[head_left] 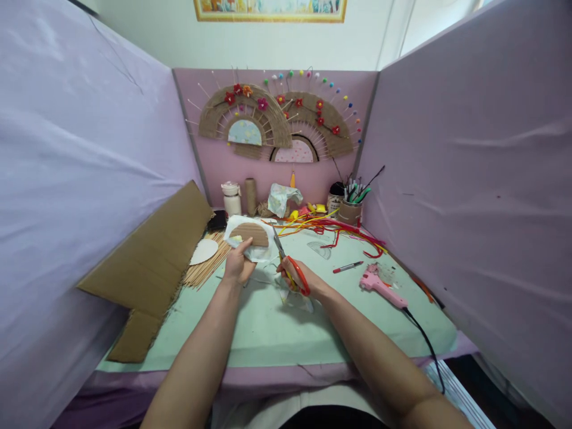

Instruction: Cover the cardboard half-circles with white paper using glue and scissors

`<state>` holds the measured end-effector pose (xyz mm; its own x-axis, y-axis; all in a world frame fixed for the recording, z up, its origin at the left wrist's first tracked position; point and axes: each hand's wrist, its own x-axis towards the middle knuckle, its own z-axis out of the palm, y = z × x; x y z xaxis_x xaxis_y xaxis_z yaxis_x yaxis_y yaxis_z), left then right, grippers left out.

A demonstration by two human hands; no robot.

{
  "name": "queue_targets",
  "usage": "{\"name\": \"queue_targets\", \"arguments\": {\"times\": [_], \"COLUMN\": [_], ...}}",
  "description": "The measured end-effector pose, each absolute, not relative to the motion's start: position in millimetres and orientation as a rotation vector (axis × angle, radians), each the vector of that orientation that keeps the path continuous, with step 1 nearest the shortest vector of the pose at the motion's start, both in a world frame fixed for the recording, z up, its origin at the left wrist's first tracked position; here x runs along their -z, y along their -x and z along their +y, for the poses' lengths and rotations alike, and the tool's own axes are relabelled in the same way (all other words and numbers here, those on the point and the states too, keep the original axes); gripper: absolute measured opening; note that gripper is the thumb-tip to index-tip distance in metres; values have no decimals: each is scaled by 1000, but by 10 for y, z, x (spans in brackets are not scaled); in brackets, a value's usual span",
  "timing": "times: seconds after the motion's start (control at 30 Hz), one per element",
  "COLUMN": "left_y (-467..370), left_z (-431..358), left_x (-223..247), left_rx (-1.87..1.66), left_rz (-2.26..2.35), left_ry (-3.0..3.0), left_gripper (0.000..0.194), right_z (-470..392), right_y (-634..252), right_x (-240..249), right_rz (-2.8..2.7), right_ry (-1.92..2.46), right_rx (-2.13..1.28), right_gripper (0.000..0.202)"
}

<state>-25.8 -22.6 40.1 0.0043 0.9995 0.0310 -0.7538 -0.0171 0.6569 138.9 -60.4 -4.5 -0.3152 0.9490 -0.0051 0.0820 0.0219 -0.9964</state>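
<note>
Hides fingers of left hand point(240, 264) beneath pinched cardboard piece point(255, 231) and cloth point(263, 255) | curls right hand's point(291, 272) fingers round scissors point(303, 276) | cannot clearly make out scraps point(300, 302) below | at right: glue gun point(384, 289)

A brown corrugated cardboard half-disc point(257, 232) rests against pale fabric point(261, 255), just left of orange-handled scissors point(298, 271) whose blades point far.

A framed picture point(270, 8) is mounted on the wall point(277, 46) above; on the counter point(268, 339), a white bottle point(232, 201) stands upright beside a brown roll point(251, 198), and a red marker point(348, 267) lies near a corded pink glue gun point(384, 289).
</note>
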Motion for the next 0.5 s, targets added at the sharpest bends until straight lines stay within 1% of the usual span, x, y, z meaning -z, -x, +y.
{"name": "queue_targets", "arguments": {"times": [0.33, 0.5], "left_y": [171, 172], "left_z": [-224, -235], "left_x": [-329, -353], "left_rx": [-1536, -1569], "left_rz": [500, 500], "left_ry": [-562, -553], "left_gripper": [29, 29], "right_z": [-654, -685], "right_y": [-1337, -1358], "right_x": [3, -31], "right_rz": [-1500, -1491], "right_ry": [1170, 1182], "right_rx": [-1318, -1349], "right_gripper": [65, 66]}}
